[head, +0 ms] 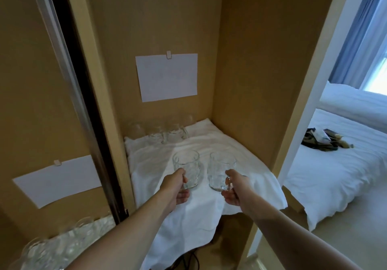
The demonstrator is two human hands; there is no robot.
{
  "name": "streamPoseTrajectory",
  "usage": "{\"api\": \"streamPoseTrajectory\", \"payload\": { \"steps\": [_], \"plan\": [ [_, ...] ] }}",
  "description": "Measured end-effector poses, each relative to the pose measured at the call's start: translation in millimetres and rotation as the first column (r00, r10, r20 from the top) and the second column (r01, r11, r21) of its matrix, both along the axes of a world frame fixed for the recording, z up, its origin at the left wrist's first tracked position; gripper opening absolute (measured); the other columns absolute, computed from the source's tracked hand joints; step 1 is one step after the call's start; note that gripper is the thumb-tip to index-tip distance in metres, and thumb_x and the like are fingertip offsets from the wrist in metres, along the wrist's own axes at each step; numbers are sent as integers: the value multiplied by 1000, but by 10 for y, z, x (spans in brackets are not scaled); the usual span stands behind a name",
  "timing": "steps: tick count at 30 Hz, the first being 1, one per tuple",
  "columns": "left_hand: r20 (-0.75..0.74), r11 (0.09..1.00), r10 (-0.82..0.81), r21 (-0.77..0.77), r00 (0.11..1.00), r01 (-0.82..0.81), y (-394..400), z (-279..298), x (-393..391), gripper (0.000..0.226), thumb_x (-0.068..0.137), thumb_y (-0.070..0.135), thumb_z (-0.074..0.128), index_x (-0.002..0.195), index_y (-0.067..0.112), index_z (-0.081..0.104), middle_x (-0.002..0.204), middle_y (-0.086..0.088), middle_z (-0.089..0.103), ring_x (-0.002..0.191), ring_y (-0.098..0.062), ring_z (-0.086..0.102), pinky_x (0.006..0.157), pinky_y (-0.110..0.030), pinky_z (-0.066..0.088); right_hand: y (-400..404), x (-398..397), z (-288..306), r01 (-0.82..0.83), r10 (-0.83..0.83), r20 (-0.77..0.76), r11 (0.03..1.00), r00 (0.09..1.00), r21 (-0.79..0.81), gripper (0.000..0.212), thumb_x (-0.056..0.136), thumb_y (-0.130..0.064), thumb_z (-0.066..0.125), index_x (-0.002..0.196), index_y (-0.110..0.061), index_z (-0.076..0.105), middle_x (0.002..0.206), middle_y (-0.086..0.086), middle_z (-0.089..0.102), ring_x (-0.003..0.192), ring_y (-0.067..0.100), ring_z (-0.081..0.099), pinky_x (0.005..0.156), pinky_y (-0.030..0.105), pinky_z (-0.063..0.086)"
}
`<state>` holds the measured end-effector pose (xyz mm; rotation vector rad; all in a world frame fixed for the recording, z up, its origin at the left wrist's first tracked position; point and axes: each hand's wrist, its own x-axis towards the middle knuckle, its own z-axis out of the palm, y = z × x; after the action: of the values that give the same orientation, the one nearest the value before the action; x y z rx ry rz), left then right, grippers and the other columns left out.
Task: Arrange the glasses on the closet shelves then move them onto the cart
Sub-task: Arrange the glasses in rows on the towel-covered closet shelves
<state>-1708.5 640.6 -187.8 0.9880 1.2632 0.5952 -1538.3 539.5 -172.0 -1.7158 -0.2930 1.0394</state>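
Mugs could clink: left hand (177,188) grips one mug (186,168), right hand (234,188) grips the other (221,173), just beside it.

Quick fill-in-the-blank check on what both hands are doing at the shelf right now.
1. Each hand holds a glass mug by its ____.
2. The left hand and right hand hold ____ mugs in total.
3. The shelf is covered by a white ____.
4. A sheet of ____ hangs on the back wall.

Missing: handle; two; cloth; paper

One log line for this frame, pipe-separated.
left hand holds mug | right hand holds mug | both over white cloth on shelf | more glasses at back
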Motion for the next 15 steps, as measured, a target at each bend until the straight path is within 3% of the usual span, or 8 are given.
{"api": "streamPoseTrajectory", "payload": {
  "steps": [2, 9, 15],
  "plan": [
    [-2, 1000, 5, -12, 1000, -5, 110, -53, 24, 23, 92, 35, 55, 83, 15, 57, 68, -13, 60, 55, -26, 58, 57, -30, 53, 117, 60, -22, -14, 14, 19, 1000, 1000, -4, 28, 95, -34, 58, 85, -8, 59, 75, 16, 58, 51, 22, 54, 56, 29, 50],
    [23, 996, 82, -37, 996, -81, 459, -140, 232, 26, 94, 34, 55, 79, 13, 55, 70, -15, 60, 59, -27, 56, 56, -28, 50, 587, 348, -150, -81, 81, 48, 997, 996, 8, 32, 95, -36, 58, 92, -5, 63, 80, 17, 64, 62, 26, 63, 62, 32, 58],
    [35, 983, 173, -61, 984, -171, 732, -230, 520, 28, 95, 32, 56, 75, 12, 55, 58, -11, 53, 50, -24, 52, 54, -26, 46, 1002, 664, -265, -139, 139, -4, 990, 990, 23, 30, 96, -33, 61, 88, -5, 64, 82, 17, 64, 73, 30, 65, 71, 39, 60]
  ]
}}
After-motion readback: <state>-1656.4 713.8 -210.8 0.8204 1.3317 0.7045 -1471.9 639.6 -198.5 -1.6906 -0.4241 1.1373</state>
